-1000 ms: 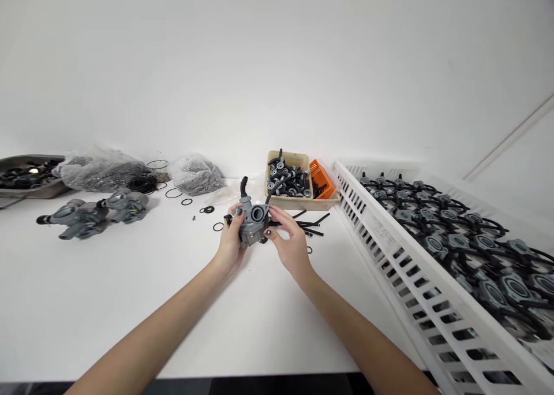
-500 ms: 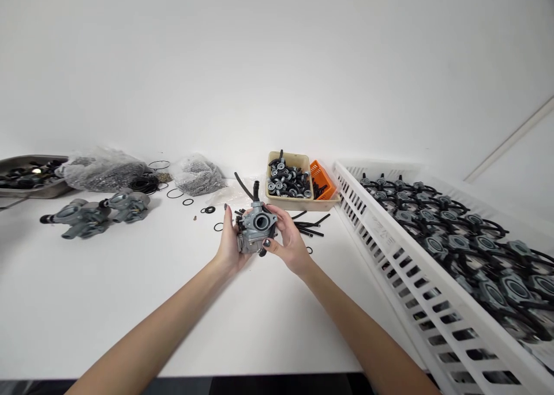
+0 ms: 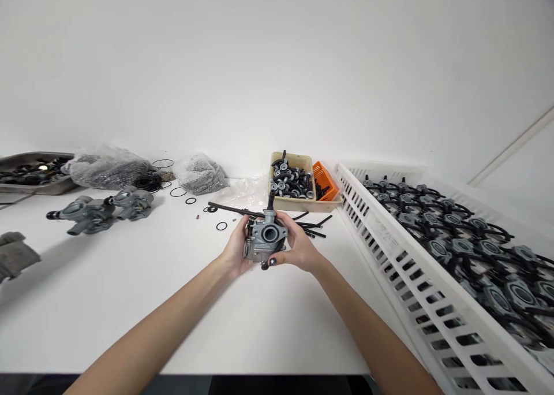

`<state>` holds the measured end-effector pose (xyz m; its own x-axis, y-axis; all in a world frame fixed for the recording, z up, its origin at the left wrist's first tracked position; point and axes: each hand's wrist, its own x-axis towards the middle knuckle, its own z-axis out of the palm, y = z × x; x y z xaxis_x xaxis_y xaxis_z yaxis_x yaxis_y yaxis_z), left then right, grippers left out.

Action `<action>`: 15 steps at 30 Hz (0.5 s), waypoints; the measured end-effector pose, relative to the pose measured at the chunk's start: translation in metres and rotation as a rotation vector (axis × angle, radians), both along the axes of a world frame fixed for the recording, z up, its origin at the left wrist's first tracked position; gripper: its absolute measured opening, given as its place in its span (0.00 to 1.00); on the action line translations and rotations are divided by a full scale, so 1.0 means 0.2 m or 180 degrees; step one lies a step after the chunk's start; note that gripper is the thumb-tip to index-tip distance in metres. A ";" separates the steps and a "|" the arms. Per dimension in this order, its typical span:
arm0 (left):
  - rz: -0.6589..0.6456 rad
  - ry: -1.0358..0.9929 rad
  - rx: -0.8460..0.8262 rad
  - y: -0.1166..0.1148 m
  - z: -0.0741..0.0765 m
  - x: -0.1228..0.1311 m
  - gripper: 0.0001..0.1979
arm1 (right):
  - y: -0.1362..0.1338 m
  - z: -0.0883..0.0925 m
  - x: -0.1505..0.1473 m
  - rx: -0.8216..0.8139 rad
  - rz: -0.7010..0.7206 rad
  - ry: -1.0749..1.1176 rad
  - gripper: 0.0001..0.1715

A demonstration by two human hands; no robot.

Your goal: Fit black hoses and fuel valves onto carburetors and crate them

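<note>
Both of my hands hold a grey metal carburetor (image 3: 267,238) just above the white table (image 3: 130,302), its round opening turned toward me. My left hand (image 3: 237,250) grips its left side, fingers wrapped behind it. My right hand (image 3: 299,248) cups the right side and underside, thumb under the body. A thin black hose (image 3: 229,209) sticks out from the carburetor to the left, and a short black stub rises from its top.
Two more carburetors (image 3: 101,209) lie at the left, with a grey part (image 3: 15,256) at the left edge. Bags of small parts (image 3: 108,170), black O-rings (image 3: 221,226), a beige bin (image 3: 291,181), an orange bin (image 3: 324,181) and loose hoses (image 3: 314,227) sit behind. A white crate (image 3: 415,279) of assemblies fills the right.
My hands turned the carburetor and drew it slightly nearer and to the right. Its hose swung from pointing up to lying out to the left.
</note>
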<state>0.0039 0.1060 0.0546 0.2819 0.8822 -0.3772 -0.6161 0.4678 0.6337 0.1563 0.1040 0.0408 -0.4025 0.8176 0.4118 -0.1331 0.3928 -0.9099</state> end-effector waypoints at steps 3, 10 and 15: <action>-0.0168 -0.0007 0.0064 0.00 0.00 0.01 0.21 | 0.01 0.00 0.01 0.0008 0.0062 0.0041 0.50; -0.0461 -0.0317 0.0320 0.00 -0.02 0.00 0.19 | 0.02 -0.02 0.01 -0.0293 0.0035 0.0309 0.48; -0.0722 -0.0611 0.0571 0.00 -0.04 -0.02 0.14 | 0.03 -0.03 0.02 -0.0552 -0.0040 0.0542 0.50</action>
<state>0.0001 0.1056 0.0457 0.5293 0.8363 -0.1428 -0.6251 0.4983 0.6008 0.1611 0.1107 0.0342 -0.3288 0.8864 0.3259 -0.2864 0.2353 -0.9288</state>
